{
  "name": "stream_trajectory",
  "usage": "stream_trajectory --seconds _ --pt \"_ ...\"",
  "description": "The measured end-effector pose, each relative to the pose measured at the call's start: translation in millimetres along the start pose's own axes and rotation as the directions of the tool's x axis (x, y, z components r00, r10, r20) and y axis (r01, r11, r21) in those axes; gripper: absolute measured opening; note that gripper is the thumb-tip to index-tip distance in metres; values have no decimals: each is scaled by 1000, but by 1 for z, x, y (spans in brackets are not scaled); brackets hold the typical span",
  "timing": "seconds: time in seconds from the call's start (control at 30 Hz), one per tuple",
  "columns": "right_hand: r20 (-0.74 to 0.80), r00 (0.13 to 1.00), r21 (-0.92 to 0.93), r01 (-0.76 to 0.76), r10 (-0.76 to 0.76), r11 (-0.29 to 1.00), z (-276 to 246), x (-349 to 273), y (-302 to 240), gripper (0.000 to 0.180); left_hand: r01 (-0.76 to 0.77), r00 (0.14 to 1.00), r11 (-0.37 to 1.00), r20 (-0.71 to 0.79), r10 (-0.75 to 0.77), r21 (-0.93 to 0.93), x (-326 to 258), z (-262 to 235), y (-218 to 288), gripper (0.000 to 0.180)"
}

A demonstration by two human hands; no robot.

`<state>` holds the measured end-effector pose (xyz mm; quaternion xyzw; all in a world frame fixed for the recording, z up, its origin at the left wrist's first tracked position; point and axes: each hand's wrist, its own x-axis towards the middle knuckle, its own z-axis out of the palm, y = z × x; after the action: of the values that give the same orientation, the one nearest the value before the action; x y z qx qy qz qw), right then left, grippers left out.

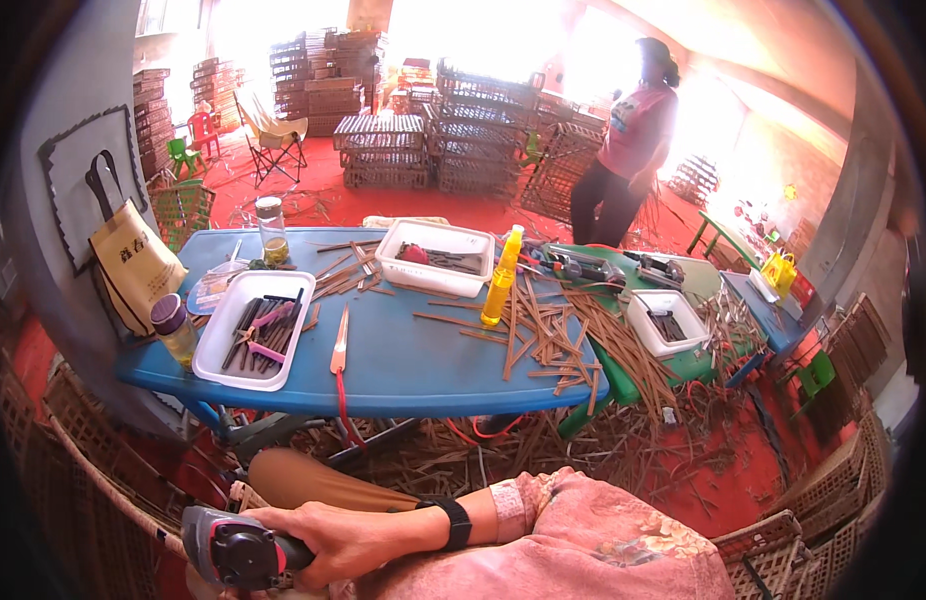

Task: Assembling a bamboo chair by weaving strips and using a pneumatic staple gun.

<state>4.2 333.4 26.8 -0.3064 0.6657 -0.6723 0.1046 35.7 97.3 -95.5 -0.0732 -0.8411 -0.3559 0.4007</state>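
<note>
From the lower right, my right forearm with a pink patterned sleeve and a black wristband (453,525) reaches across to the left. My right hand (333,540) is closed round the dark grip of a grey and red cordless power tool (233,550), drill-like in shape; its working end cannot be made out. My left hand does not show. Beyond the knee, a pointed, copper-coloured tool (339,345) with a red cord lies at the near edge of the blue table (403,350). Left of it, a white tray (208,345) holds dark sticks and pink-handled tools.
Thin brown strips (543,325) lie scattered on the table. A yellow bottle (501,280), two lidded jars and more white trays stand there. Power tools (583,268) rest on the green table (643,350). Plastic crates (483,120) are stacked behind; a person (633,130) stands near them.
</note>
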Motion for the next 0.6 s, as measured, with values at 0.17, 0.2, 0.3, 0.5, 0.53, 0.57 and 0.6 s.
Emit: stream_trajectory --seconds 0.17,0.2,0.3,0.5,0.53,0.57,0.6 --pt "-26 999 -21 43 -43 999 2 -3 0 82 -113 993 994 -42 112 -7 28 -8 34 33" --pt "-21 999 -18 41 -41 999 1 -2 1 81 -143 988 989 -55 146 49 29 -7 41 35" --pt "15 1000 -16 -6 6 1000 -6 -1 3 83 -130 991 991 -19 130 29 26 2 30 35" --pt "49 998 -4 -25 25 1000 -4 0 -1 86 -91 994 996 51 92 -17 16 4 24 36" --pt "60 997 -8 -44 44 999 -5 0 -2 86 -85 994 996 65 87 -28 14 6 22 36" --pt "57 997 -3 -50 50 999 -6 0 -3 86 -79 993 996 79 82 -38 13 8 20 36" --pt "58 997 -15 -52 52 999 -7 0 -4 87 -72 993 996 91 76 -47 11 10 19 36"
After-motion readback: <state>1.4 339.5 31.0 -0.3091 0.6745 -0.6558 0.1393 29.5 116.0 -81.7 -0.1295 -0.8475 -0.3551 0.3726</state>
